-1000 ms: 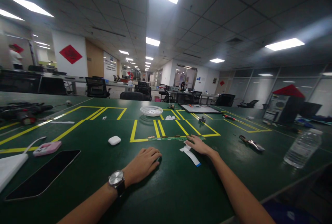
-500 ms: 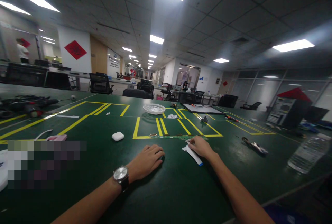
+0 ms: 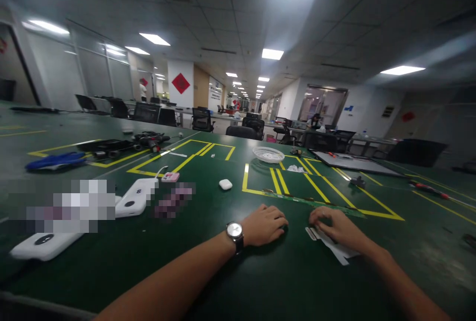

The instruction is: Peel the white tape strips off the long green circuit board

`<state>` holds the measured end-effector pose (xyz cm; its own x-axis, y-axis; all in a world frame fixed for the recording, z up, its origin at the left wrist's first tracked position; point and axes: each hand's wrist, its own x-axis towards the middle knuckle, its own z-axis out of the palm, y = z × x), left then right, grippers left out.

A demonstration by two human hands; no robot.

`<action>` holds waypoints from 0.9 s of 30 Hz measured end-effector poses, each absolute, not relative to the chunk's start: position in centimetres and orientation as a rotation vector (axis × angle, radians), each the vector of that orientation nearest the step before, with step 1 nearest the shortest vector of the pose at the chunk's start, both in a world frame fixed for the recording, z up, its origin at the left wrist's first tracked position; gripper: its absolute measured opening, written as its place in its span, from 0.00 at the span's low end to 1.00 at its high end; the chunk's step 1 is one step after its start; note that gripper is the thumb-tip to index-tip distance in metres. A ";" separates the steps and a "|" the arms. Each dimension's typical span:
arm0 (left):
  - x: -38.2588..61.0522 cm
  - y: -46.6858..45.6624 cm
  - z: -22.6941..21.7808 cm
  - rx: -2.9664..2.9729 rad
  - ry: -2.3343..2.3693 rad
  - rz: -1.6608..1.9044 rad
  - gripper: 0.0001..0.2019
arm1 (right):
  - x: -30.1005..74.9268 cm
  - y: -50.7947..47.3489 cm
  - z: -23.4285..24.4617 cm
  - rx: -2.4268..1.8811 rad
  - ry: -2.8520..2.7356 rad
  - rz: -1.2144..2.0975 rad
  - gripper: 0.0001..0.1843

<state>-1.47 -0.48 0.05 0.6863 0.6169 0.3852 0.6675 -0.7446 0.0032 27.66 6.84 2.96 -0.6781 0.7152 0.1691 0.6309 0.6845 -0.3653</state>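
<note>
My left hand [image 3: 265, 224] lies palm down on the green table, fingers stretched out, with a wristwatch [image 3: 234, 232] on its wrist. It holds nothing. My right hand [image 3: 334, 226] is curled at the table, its thumb and fingers bent in a pinch over white paper strips [image 3: 336, 251]. What its fingertips hold, if anything, is hidden. A small pale piece with a dark edge [image 3: 311, 233] shows just beside the fingers. Beyond both hands lies a long, thin green circuit-board strip [image 3: 297, 199]. A white earbud case [image 3: 225, 184] sits further off to the left.
A white plastic basket [image 3: 268, 154] and crumpled paper [image 3: 296, 168] lie beyond yellow tape lines [image 3: 275, 182]. At left are white devices [image 3: 136, 198], a blue tool [image 3: 55, 161] and black gear. A framed board [image 3: 357, 162] and a red-handled screwdriver [image 3: 429, 189] are at right.
The view has turned left, so things appear shifted right and more of the table's left side shows. My left hand stays flat; my right hand remains curled at the paper strips.
</note>
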 end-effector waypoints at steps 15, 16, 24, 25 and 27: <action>-1.4 -0.5 0.4 -2.686 -1.023 -0.539 0.12 | 28.8 11.9 -1.1 -1.761 -2.479 0.017 0.39; -1.4 -0.6 0.5 -2.679 -1.024 -0.543 0.12 | 28.7 11.8 -1.0 -1.714 -2.502 0.050 0.39; -1.3 -1.0 2.1 -2.673 -1.238 -0.786 0.10 | 24.6 6.2 2.5 -1.040 -2.694 0.473 0.27; -1.2 -1.1 2.0 -2.683 -1.277 -0.812 0.10 | 24.0 5.2 2.9 -0.952 -2.699 0.508 0.24; -1.0 -1.0 1.5 -2.718 -1.314 -0.836 0.12 | 23.1 3.9 3.4 -0.784 -2.721 0.557 0.19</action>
